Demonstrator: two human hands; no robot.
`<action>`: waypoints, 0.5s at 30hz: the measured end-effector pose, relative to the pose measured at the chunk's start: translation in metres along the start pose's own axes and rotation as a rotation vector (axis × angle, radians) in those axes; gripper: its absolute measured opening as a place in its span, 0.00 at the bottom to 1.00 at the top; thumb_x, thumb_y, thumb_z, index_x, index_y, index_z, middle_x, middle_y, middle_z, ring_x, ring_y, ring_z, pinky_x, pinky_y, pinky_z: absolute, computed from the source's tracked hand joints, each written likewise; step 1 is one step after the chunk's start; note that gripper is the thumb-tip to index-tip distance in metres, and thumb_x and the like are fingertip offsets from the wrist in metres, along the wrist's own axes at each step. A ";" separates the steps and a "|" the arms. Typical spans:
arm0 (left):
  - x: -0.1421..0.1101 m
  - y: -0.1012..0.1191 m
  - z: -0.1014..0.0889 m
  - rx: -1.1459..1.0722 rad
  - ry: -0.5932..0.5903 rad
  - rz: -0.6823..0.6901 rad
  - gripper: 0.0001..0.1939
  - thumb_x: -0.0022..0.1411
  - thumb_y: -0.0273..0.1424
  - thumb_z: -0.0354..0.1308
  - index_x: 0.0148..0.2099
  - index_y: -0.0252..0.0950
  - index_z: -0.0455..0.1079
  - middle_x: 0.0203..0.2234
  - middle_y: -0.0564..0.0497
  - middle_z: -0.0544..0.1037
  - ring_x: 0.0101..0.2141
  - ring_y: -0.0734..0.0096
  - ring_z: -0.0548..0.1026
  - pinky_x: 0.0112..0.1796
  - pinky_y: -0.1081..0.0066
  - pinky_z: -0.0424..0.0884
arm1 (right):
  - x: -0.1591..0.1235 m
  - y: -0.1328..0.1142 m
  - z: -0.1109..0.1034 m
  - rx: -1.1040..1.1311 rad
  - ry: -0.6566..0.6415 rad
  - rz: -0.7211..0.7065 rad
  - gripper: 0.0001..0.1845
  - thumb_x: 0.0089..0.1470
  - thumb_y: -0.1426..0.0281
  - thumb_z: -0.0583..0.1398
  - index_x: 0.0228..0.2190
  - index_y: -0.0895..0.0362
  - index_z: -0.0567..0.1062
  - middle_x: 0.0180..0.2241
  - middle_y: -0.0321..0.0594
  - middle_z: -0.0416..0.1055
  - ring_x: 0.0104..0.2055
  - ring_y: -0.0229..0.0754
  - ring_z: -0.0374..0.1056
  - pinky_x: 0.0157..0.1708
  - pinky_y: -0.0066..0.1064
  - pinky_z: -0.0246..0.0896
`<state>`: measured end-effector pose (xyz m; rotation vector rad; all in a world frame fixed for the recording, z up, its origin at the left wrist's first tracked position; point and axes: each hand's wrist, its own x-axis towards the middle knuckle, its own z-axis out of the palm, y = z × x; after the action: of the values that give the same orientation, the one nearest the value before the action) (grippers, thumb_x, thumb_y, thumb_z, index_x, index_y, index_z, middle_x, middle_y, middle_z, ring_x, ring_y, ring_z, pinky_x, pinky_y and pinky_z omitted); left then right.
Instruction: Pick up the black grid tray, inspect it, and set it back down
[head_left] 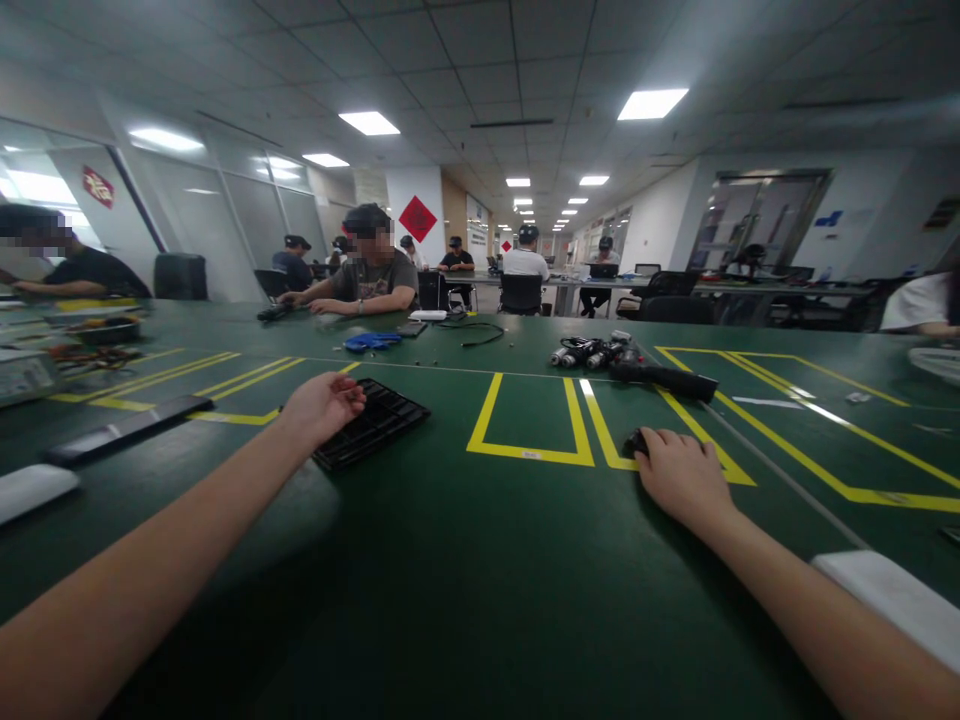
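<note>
My left hand (328,408) hovers over or rests at the left edge of a black slotted plastic tray (386,425), its fingers loosely curled with nothing visible in them. Whether it touches the tray I cannot tell. The tray lies at an angle on the green table (465,560). To the right, my right hand (684,475) is closed over a small black rounded object (636,441), most of which the fingers hide. That hand sits low at a yellow taped outline (615,440) on the table.
Beyond my right hand lie a black tube-like thing (664,380) and a bundle of black cables with metal ends (592,350). Blue-handled tools (371,342) are farther back. White objects lie at left (37,490) and right (892,600). A person (375,270) sits across the table.
</note>
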<state>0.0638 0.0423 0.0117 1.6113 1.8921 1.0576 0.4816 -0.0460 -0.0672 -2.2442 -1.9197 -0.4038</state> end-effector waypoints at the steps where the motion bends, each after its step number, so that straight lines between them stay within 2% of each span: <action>1: 0.005 -0.008 -0.008 0.058 0.012 -0.012 0.15 0.63 0.27 0.36 0.27 0.34 0.59 0.19 0.52 0.66 0.28 0.71 0.69 0.31 0.68 0.69 | 0.000 0.000 0.000 0.002 0.004 -0.002 0.23 0.54 0.65 0.45 0.47 0.61 0.67 0.47 0.51 0.68 0.48 0.55 0.63 0.49 0.55 0.50; 3: 0.011 -0.023 -0.018 0.118 0.008 -0.058 0.14 0.62 0.33 0.43 0.26 0.34 0.60 0.17 0.53 0.65 0.28 0.66 0.70 0.30 0.65 0.67 | 0.001 0.001 0.001 0.010 0.007 -0.002 0.23 0.54 0.64 0.45 0.47 0.60 0.67 0.46 0.51 0.68 0.47 0.55 0.63 0.49 0.56 0.50; 6: 0.018 -0.038 -0.023 0.444 -0.083 -0.053 0.15 0.53 0.39 0.54 0.21 0.33 0.63 0.15 0.50 0.67 0.29 0.57 0.72 0.31 0.62 0.65 | 0.002 0.002 0.002 0.033 -0.011 0.012 0.24 0.54 0.64 0.45 0.48 0.60 0.66 0.48 0.50 0.67 0.50 0.56 0.61 0.50 0.56 0.50; 8: 0.020 -0.043 -0.021 0.696 -0.162 0.006 0.17 0.53 0.40 0.54 0.20 0.32 0.64 0.16 0.47 0.70 0.29 0.55 0.73 0.32 0.62 0.65 | 0.003 0.004 0.002 0.021 0.010 0.072 0.26 0.53 0.62 0.46 0.51 0.61 0.63 0.53 0.52 0.61 0.55 0.60 0.54 0.50 0.59 0.48; 10: 0.021 -0.045 -0.021 0.826 -0.193 0.067 0.18 0.54 0.40 0.53 0.22 0.31 0.65 0.19 0.46 0.72 0.30 0.56 0.73 0.33 0.64 0.65 | 0.004 0.006 0.002 0.013 0.014 0.143 0.29 0.53 0.61 0.47 0.53 0.62 0.61 0.56 0.54 0.57 0.57 0.64 0.50 0.49 0.63 0.47; 13: 0.020 -0.044 -0.022 0.881 -0.172 0.103 0.18 0.54 0.41 0.52 0.25 0.30 0.65 0.24 0.44 0.74 0.32 0.56 0.73 0.32 0.65 0.65 | 0.006 0.008 0.001 0.079 -0.070 0.143 0.28 0.53 0.60 0.48 0.50 0.65 0.64 0.50 0.55 0.64 0.51 0.61 0.58 0.48 0.53 0.53; 15: 0.017 -0.042 -0.020 0.874 -0.139 0.108 0.19 0.54 0.44 0.51 0.27 0.30 0.66 0.27 0.40 0.74 0.32 0.54 0.72 0.31 0.65 0.65 | 0.007 0.006 0.000 0.163 -0.093 0.116 0.26 0.54 0.62 0.49 0.49 0.65 0.66 0.47 0.54 0.67 0.49 0.58 0.59 0.48 0.47 0.55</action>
<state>0.0188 0.0524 -0.0061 2.1657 2.3375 0.0893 0.4883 -0.0403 -0.0645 -2.2884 -1.7821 -0.1246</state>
